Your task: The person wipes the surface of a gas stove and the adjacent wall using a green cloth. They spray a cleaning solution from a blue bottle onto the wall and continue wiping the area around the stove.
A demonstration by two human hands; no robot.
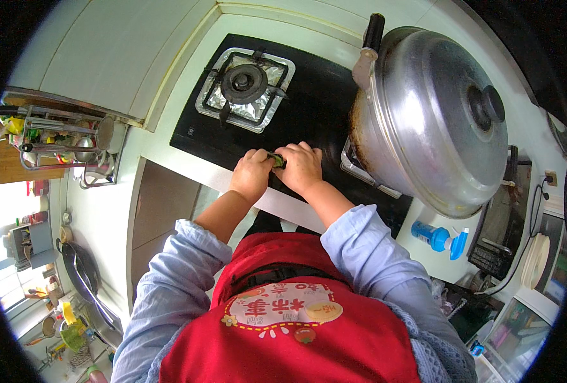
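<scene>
Above the front edge of the black glass gas hob [312, 100], my left hand [253, 175] and my right hand [299, 167] meet around a small, dark green item [277, 161]. Both hands have their fingers closed on it, and they hide most of it, so I cannot tell what it is. Beyond my left hand is a burner [243, 84] with a metal pan support and a foil-lined tray. To the right of my right hand, a large lidded aluminium pot [422, 115] stands over the other side of the hob.
A blue spray bottle [439, 238] lies on the counter right of the hob, near a dark tray-like appliance [501, 215] and a black cable. At the left are a metal utensil rack [63, 139] with ladles, a wooden board [10, 163] and a black wok [80, 270].
</scene>
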